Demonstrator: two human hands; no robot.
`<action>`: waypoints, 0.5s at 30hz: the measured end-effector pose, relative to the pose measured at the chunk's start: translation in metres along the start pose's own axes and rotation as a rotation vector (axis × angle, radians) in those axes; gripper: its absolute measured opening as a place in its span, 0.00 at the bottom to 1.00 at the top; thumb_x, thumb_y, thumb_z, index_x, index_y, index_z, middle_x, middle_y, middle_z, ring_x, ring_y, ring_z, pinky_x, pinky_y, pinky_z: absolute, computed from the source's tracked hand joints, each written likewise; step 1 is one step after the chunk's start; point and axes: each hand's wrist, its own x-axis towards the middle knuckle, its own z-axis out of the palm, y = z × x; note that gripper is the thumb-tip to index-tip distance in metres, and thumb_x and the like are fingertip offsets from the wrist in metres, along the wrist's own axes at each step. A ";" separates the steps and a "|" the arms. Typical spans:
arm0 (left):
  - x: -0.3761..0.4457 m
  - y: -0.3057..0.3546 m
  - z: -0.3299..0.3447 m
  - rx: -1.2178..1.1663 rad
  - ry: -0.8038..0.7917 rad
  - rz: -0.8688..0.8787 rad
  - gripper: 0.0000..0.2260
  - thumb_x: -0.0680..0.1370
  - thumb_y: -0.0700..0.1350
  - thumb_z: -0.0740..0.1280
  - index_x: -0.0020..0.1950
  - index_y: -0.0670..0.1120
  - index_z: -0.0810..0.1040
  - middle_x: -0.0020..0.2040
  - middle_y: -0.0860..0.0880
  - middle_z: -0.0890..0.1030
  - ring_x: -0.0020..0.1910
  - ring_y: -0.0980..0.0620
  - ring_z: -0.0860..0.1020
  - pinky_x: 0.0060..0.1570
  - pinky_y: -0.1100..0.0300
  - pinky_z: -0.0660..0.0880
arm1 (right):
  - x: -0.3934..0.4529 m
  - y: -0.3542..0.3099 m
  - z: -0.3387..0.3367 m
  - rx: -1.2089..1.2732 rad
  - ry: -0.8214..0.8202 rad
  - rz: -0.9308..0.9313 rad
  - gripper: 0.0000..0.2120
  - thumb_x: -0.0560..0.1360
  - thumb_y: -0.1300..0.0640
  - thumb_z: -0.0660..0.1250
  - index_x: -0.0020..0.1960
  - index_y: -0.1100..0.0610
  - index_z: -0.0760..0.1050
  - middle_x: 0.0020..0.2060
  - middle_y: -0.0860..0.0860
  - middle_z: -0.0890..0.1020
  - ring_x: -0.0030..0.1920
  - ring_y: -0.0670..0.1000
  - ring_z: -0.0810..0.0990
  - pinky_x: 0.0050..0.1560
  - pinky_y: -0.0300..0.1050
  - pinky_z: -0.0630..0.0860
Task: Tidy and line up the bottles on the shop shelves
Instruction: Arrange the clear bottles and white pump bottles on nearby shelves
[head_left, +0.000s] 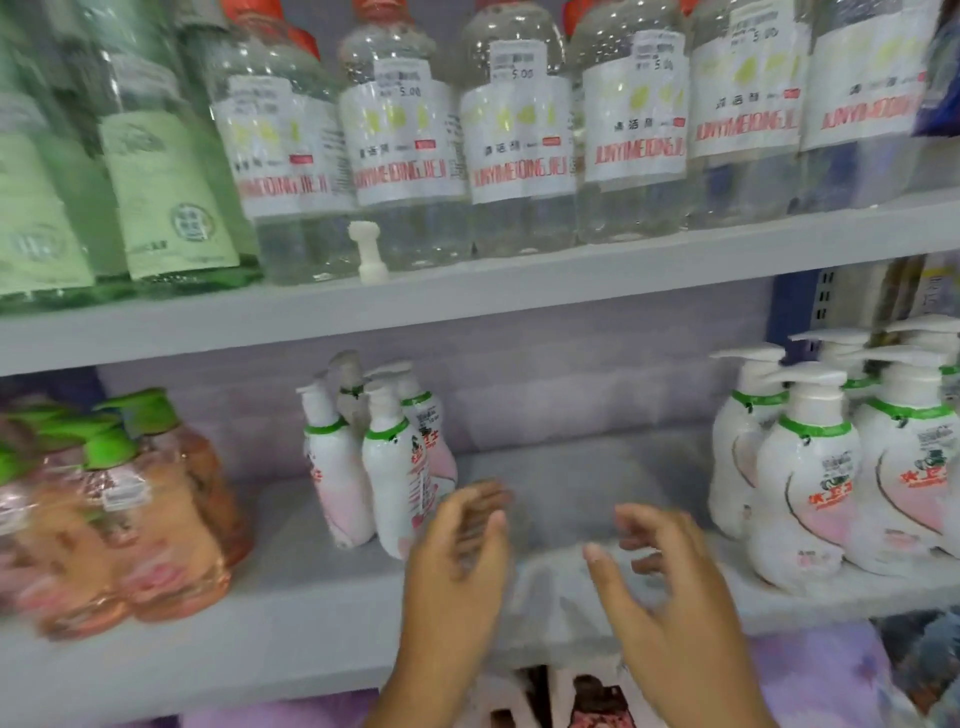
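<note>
On the lower shelf a small cluster of white pump bottles with green collars stands left of centre. A larger group of the same white pump bottles stands at the right. Between the two groups the shelf is bare, and both my hands hover over that gap. My left hand is held with relaxed fingers just right of the small cluster, not touching it. My right hand is spread open, holding nothing, left of the larger group. Both hands are motion-blurred.
Orange bottles with green caps fill the lower shelf's left end. The upper shelf carries a row of clear labelled bottles, green bottles at the left, and a small white peg at its front edge. A blue upright stands at the right.
</note>
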 end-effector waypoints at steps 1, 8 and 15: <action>0.005 -0.001 -0.025 0.018 0.097 0.029 0.11 0.79 0.36 0.68 0.53 0.52 0.81 0.49 0.59 0.85 0.49 0.62 0.82 0.46 0.74 0.73 | 0.002 -0.001 0.017 0.005 -0.081 0.035 0.14 0.71 0.50 0.75 0.53 0.41 0.75 0.50 0.37 0.77 0.50 0.42 0.79 0.47 0.32 0.74; 0.062 -0.037 -0.130 0.114 0.341 -0.044 0.17 0.76 0.41 0.72 0.63 0.50 0.75 0.60 0.50 0.81 0.58 0.50 0.80 0.58 0.57 0.74 | 0.028 -0.045 0.136 0.139 -0.501 0.227 0.23 0.71 0.52 0.77 0.60 0.37 0.73 0.58 0.37 0.78 0.54 0.33 0.77 0.51 0.26 0.72; 0.093 -0.070 -0.145 0.026 -0.133 -0.197 0.25 0.75 0.32 0.71 0.64 0.55 0.71 0.57 0.56 0.82 0.55 0.60 0.81 0.43 0.73 0.76 | 0.014 -0.057 0.166 0.187 -0.381 0.318 0.24 0.70 0.54 0.78 0.59 0.37 0.72 0.56 0.39 0.78 0.49 0.30 0.78 0.44 0.25 0.74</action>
